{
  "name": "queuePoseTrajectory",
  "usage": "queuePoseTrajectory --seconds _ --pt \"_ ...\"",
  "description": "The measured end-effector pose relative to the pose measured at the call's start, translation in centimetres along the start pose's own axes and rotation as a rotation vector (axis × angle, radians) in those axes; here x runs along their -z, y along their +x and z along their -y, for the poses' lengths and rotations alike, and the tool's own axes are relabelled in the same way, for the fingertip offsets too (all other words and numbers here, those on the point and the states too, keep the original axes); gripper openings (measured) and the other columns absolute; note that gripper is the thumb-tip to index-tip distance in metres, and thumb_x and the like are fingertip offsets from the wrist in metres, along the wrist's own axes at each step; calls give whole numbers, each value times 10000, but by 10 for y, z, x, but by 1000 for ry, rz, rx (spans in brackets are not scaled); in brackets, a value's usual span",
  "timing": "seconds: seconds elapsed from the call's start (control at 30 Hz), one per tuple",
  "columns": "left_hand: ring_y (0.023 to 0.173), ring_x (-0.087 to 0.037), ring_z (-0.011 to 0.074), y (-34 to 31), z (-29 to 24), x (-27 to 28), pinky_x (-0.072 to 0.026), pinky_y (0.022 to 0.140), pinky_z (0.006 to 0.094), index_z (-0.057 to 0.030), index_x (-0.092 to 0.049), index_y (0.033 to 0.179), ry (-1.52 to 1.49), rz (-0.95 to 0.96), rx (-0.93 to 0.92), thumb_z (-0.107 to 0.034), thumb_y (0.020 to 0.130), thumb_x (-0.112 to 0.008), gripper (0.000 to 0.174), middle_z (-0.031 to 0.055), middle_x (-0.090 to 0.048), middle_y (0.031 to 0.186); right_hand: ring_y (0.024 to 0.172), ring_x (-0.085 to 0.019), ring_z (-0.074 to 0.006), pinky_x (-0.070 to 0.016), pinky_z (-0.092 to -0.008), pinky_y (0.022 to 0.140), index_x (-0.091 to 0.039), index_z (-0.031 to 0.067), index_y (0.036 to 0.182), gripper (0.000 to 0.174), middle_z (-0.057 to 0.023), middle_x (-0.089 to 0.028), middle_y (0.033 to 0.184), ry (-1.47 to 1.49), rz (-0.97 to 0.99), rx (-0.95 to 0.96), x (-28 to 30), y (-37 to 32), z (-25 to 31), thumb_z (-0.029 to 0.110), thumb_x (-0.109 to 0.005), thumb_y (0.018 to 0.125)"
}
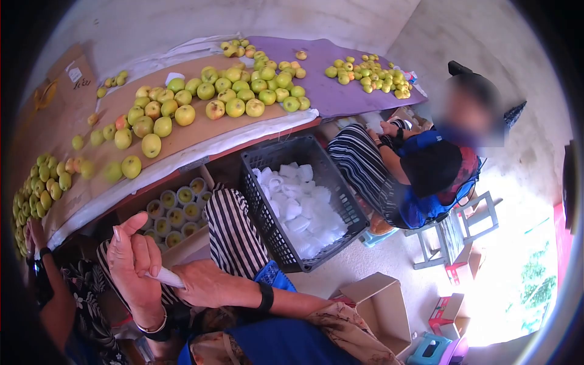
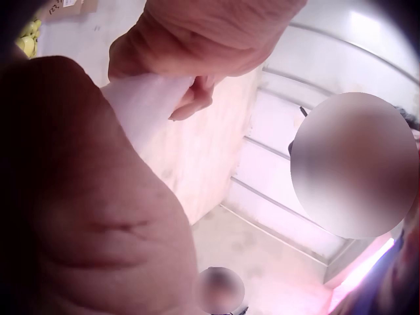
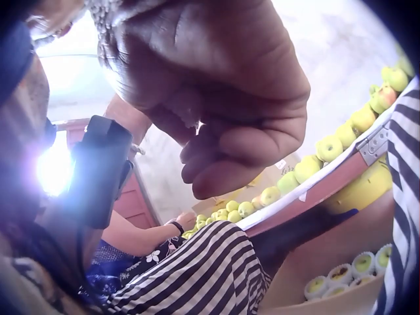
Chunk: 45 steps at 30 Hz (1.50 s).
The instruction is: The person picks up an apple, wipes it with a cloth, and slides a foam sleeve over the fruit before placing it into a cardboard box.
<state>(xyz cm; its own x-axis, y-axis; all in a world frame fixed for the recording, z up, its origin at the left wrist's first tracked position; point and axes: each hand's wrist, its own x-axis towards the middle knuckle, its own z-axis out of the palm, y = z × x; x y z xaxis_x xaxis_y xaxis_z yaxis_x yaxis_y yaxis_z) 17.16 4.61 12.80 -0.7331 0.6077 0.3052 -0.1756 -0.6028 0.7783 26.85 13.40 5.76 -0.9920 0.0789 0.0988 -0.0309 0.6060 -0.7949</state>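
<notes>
In front of the lap, a white foam fruit net (image 1: 165, 277) stretches between the two hands. My right hand (image 1: 207, 283) grips one end with its fingers curled round it. The other end runs to the curled fingers of my left hand (image 1: 135, 267), whose index finger sticks up. From the left wrist, the net (image 2: 147, 108) looks like a flattened white sleeve below the right hand (image 2: 210, 36). In the right wrist view, a bit of white netting pokes out of the right hand's (image 3: 223, 79) curled fingers. Inside the net, nothing can be made out.
Apples (image 1: 219, 91) cover a cardboard-topped table. Below it stands a box of netted apples (image 1: 176, 216). A black crate (image 1: 255, 159) full of foam nets is beside the striped knee. A seated person (image 1: 426, 158) works at right, another person's arm (image 1: 52, 286) shows at left. A carton (image 1: 380, 304) lies open behind.
</notes>
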Motion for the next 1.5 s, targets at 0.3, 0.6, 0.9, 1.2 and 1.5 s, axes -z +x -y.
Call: queuePoseTrajectory --seconds 0.3,0.6,0.9,1.2,1.5 --pt "429 -254 43 -3 -12 4 -261 388 208 71 -574 1234 -78 36 32 -338 1077 -365 485 -65 -263 503 685 -628 -466 -503 -521 617 -616 -39 743 237 -266 -620 668 46 76 74 10 -4 11 178 -564 824" --pt "409 -226 45 2 -5 1 -237 373 214 77 -603 1197 -163 -39 101 -333 1075 -378 484 -61 -242 486 700 -622 -443 -477 -511 625 -583 -24 782 183 -239 -613 695 0 135 74 16 -7 8 158 -574 796" --pt "410 -207 33 -3 -11 -4 -223 368 211 90 -603 1202 -13 41 12 -319 1076 -377 484 -67 -235 475 765 -635 -434 -491 -510 670 -589 -15 835 183 -229 -636 757 -55 50 30 10 1 11 160 -582 781" --pt "460 -311 39 -12 -37 -29 -252 419 235 68 -622 1206 97 -65 195 -275 1050 -447 416 -74 -362 544 735 -621 -450 -512 -492 631 -623 34 919 175 -206 -644 757 -59 164 98 21 -8 23 190 -564 868" --pt "803 -624 187 -33 18 -18 -502 764 346 21 -662 1014 491 -5 18 -367 992 -555 403 114 -685 837 686 -641 -329 -499 -462 602 -635 58 1003 242 -199 -662 780 -154 394 -3 -10 10 -4 264 -618 877"
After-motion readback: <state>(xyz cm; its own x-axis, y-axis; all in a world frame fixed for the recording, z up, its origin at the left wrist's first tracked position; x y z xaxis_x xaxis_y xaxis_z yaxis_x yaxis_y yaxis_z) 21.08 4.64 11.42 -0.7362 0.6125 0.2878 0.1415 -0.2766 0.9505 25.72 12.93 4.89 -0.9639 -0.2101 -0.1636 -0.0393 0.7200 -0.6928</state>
